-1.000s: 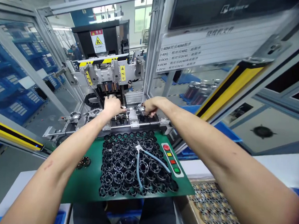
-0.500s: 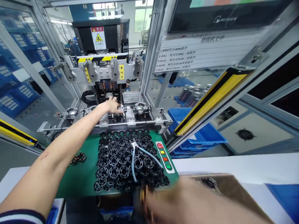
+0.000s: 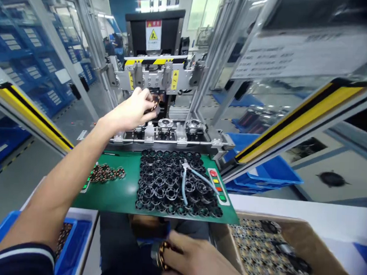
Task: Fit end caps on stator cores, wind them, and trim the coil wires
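Note:
Raised above the machine's row of fixtures, my left hand (image 3: 138, 106) pinches a copper-wound stator (image 3: 156, 104). Low in front of my lap, my right hand (image 3: 192, 259) closes around another copper-wound stator (image 3: 163, 254), partly covered by the fingers; whether it holds more than one I cannot tell. Round metal fixtures (image 3: 165, 124) line the machine below my left hand. On the green worktop (image 3: 121, 198), many black stator rings (image 3: 160, 191) stand in close rows, with blue-handled cutting pliers (image 3: 185, 182) lying open on them. A pile of copper-wound stators (image 3: 103, 173) lies to the left.
A cardboard box (image 3: 292, 225) of ring parts stands at the lower right, a blue bin (image 3: 76, 246) with wound parts at the lower left. Yellow-black posts (image 3: 289, 122) flank the machine. A button panel (image 3: 219, 186) borders the worktop's right side.
My left hand has risen off the fixtures, lifting the wound stator. My right hand, blurred before, has come lower with its wound stator. The view has shifted, bringing the box and left pile into sight.

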Tool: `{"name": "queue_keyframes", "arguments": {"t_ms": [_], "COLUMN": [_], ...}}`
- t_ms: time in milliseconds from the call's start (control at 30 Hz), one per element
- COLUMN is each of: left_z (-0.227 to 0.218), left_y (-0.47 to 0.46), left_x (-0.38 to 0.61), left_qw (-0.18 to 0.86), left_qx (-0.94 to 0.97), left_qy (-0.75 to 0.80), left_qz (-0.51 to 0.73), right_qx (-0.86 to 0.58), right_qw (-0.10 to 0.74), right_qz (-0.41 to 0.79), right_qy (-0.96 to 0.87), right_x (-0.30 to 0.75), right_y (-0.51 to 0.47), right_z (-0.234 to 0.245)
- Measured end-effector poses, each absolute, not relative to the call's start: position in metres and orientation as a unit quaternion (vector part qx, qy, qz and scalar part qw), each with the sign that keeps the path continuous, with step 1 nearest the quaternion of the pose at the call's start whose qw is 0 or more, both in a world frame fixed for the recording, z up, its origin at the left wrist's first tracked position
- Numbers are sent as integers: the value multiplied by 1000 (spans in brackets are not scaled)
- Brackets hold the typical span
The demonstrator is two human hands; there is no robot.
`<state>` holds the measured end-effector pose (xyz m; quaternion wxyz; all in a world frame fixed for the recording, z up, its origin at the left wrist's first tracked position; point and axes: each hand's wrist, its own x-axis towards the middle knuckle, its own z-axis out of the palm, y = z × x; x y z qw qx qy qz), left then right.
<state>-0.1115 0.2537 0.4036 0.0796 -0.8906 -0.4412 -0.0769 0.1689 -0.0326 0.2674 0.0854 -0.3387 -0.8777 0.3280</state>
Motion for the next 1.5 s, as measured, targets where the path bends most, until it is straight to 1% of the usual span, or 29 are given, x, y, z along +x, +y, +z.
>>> {"name": "queue_keyframes", "arguments": {"t_ms": [67, 133, 200, 300, 400, 467, 567, 633, 733, 833, 967, 1133, 1167, 1200, 1267, 1333, 1367, 1400, 1433, 1500], "left_z": [375, 331, 281, 214, 175, 167, 171, 177, 182, 176, 163, 167, 171, 175, 183, 191, 193, 193, 191, 180], "left_y": [195, 140, 96, 56, 42, 39, 30, 21, 17, 25, 41, 38, 34, 28, 16, 1, -7, -14, -21, -29], "left_x": [-158, -204, -242, -271, -274, -269, -257, -244, -209, -164, -122, -120, -125, -129, -140, -155, -164, -177, -193, -232], "left_qw": [52, 14, -15, -28, -10, 8, 23, 15, -19, -54, -72, -91, -99, -106, -142, -211, -246, -266, -260, -210], "left_qx": [-894, -886, -867, -838, -806, -785, -765, -766, -797, -828, -833, -799, -786, -774, -730, -650, -601, -569, -553, -535], "left_qy": [-442, -463, -498, -544, -588, -611, -622, -610, -551, -494, -484, -497, -501, -504, -510, -526, -541, -566, -598, -671], "left_qz": [-54, -26, -8, -15, -60, -100, -166, -202, -248, -261, -260, -326, -348, -369, -432, -506, -534, -534, -519, -469], "right_qx": [-340, -322, -315, -342, -374, -387, -408, -442, -513, -534, -525, -512, -504, -493, -468, -443, -438, -437, -441, -466], "right_qw": [62, -4, -17, -31, -45, -47, -28, -14, -22, -36, -20, 47, 83, 137, 282, 411, 450, 480, 502, 533], "right_qz": [278, 202, 182, 145, 107, 91, 75, 62, 39, 35, 45, 72, 96, 139, 262, 369, 392, 401, 399, 372], "right_qy": [-896, -925, -931, -928, -920, -916, -909, -895, -857, -844, -849, -855, -855, -848, -795, -706, -672, -647, -629, -600], "right_x": [135, 93, 48, -16, -56, -59, -20, 23, 81, 104, 101, 116, 123, 131, 148, 164, 171, 178, 186, 203], "right_y": [-19, 3, 27, 61, 82, 88, 81, 68, 50, 41, 44, 36, 30, 22, 4, -14, -23, -30, -37, -46], "right_z": [270, 267, 254, 225, 209, 211, 229, 244, 256, 250, 233, 240, 243, 247, 253, 256, 257, 257, 256, 252]}}
